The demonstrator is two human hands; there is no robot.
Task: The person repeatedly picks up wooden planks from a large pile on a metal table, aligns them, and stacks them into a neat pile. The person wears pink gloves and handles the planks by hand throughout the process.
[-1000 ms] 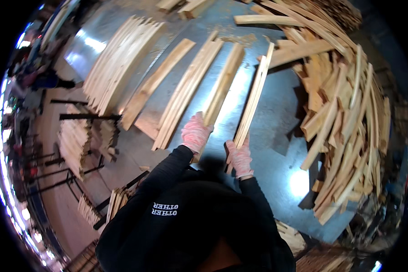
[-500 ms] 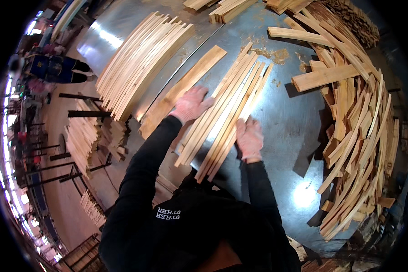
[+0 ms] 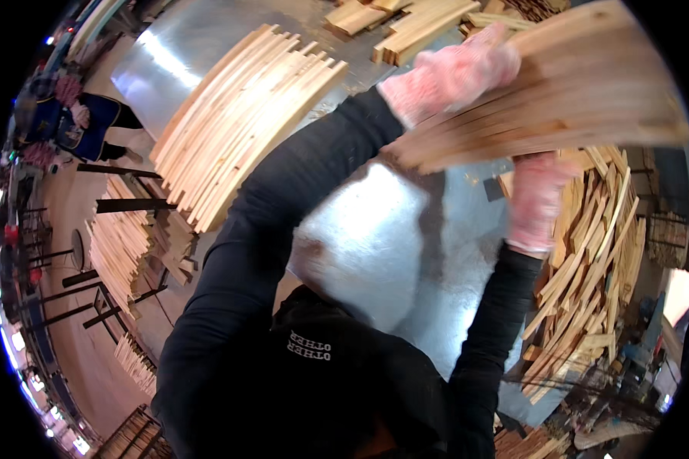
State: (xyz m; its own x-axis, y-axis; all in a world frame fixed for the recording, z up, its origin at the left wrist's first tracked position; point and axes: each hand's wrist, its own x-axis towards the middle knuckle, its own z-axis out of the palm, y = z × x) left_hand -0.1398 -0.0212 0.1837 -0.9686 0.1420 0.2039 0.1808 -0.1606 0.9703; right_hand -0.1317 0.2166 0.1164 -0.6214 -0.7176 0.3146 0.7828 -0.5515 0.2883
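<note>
Raised over the metal table (image 3: 452, 264) is a broad length of brown wood (image 3: 582, 96), slanting up to the far right. It is smeared by motion, and I cannot tell whether it is one wooden board or several pieces pressed together. My left hand (image 3: 452, 76), in a pinkish knit glove, is closed over its upper left edge. My right hand (image 3: 540, 203), gloved alike, grips its lower edge from beneath, with the fingertips hidden behind the wood. A neat row of pale wood strips (image 3: 245, 122) lies left of my left arm.
A loose heap of wood strips (image 3: 589, 252) lies along the right side. Short stacked boards (image 3: 429, 27) sit at the far edge. More strips (image 3: 122, 237) rest on a rack at the left, and another person (image 3: 80, 126) stands beyond.
Both hands have moved up and right, lifting wood off the table. The strips between my hands and the wide board beside them no longer lie where they were.
</note>
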